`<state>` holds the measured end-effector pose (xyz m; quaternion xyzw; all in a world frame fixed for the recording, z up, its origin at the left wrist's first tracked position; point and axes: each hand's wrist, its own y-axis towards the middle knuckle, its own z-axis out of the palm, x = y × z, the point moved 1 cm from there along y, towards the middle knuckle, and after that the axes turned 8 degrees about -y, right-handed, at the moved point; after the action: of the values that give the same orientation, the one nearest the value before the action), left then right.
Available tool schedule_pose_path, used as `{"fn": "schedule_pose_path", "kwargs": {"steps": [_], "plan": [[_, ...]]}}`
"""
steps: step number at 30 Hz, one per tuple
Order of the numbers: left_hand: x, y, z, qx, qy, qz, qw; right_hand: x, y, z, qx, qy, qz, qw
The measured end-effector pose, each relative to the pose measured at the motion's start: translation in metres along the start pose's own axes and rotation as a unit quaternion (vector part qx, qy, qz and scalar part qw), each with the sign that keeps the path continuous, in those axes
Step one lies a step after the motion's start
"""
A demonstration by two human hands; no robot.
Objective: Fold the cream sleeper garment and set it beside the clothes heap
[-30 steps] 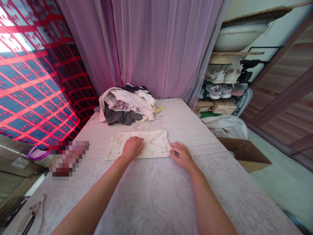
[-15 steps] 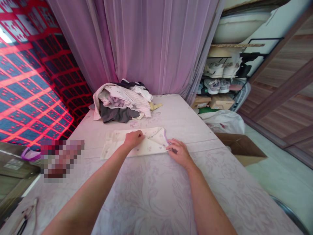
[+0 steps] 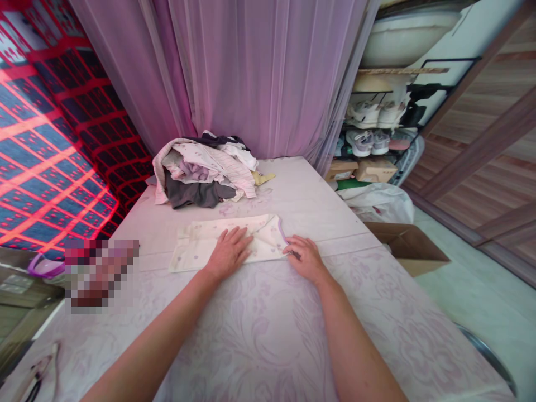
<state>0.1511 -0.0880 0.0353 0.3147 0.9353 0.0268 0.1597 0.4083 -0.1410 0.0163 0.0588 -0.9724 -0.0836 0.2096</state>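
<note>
Here the left hand (image 3: 229,252) lies flat, palm down and fingers spread, on a cream garment (image 3: 209,244) with small purple prints, gripping nothing. The garment is folded into a long strip and lies across the middle of the table (image 3: 268,335), which wears a pale cloth with a faint flower pattern. The right hand (image 3: 305,258) rests at the garment's right end, just below its purple-trimmed edge, with the fingertips (image 3: 290,251) pinching or pressing the fabric there; which of the two I cannot tell. Farther back on the table, well apart from both hands, sits a heap of clothes (image 3: 203,174) in white, pink and dark grey. Behind it hangs a purple curtain (image 3: 251,72). To the right of the table an open cardboard box (image 3: 404,247) stands on the floor, and beyond it a rack holds shoes (image 3: 372,125).
</note>
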Motion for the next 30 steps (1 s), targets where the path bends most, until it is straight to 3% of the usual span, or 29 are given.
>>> {"fn": "schedule_pose_path", "kwargs": {"steps": [3, 7, 11, 15, 24, 27, 30], "plan": [[-0.003, -0.009, 0.007, 0.044, 0.004, 0.008, 0.999, 0.005, -0.002, -0.004, -0.013, -0.017, -0.011, 1.000], [-0.005, -0.010, 0.008, 0.052, 0.011, -0.001, 0.999, 0.033, -0.002, -0.007, -0.066, -0.042, -0.061, 0.995], [-0.007, -0.008, 0.006, 0.048, 0.020, -0.002, 0.999, 0.063, -0.002, 0.007, 0.021, -0.090, -0.112, 0.989], [0.000, -0.011, 0.002, 0.059, 0.028, -0.022, 0.998, 0.063, -0.002, 0.020, 0.088, -0.125, -0.068, 0.986], [0.037, -0.036, -0.015, 0.044, 0.044, -0.079, 0.995, 0.051, -0.003, 0.018, 0.105, -0.132, -0.011, 0.986], [0.044, -0.041, -0.014, 0.019, 0.047, -0.087, 0.995, 0.062, 0.004, 0.013, 0.092, -0.131, -0.003, 0.987], [0.045, -0.042, -0.012, 0.008, 0.050, -0.089, 0.995, 0.089, 0.022, 0.011, 0.070, -0.122, -0.048, 0.989]]}}
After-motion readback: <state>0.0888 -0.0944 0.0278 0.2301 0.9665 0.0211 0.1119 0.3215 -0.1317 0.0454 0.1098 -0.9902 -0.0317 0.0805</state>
